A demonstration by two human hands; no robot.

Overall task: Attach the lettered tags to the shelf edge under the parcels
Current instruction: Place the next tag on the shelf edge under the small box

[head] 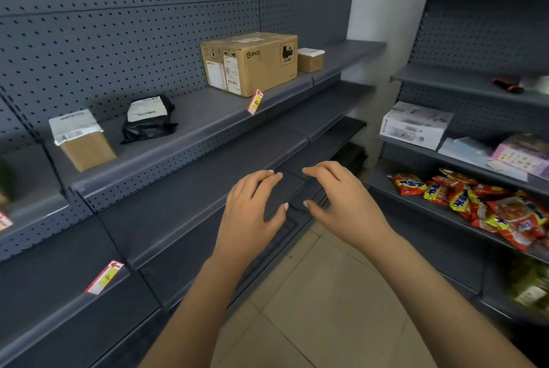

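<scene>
A red, white and yellow tag marked D (255,101) hangs on the edge of the grey parcel shelf (184,144), just below a large cardboard box (251,63). On the same shelf sit a small box (310,59), a black bag parcel (149,119) and a brown envelope parcel (81,139). A tag marked F (104,277) is clipped to a lower shelf edge at the left. My left hand (255,204) and my right hand (338,198) hover with fingers spread over a lower shelf, holding nothing.
Part of another tag (4,220) shows at the far left edge. A second rack on the right holds a white box (416,125), a pink box (521,155) and red snack packets (475,201). Tiled floor (320,308) lies between the racks.
</scene>
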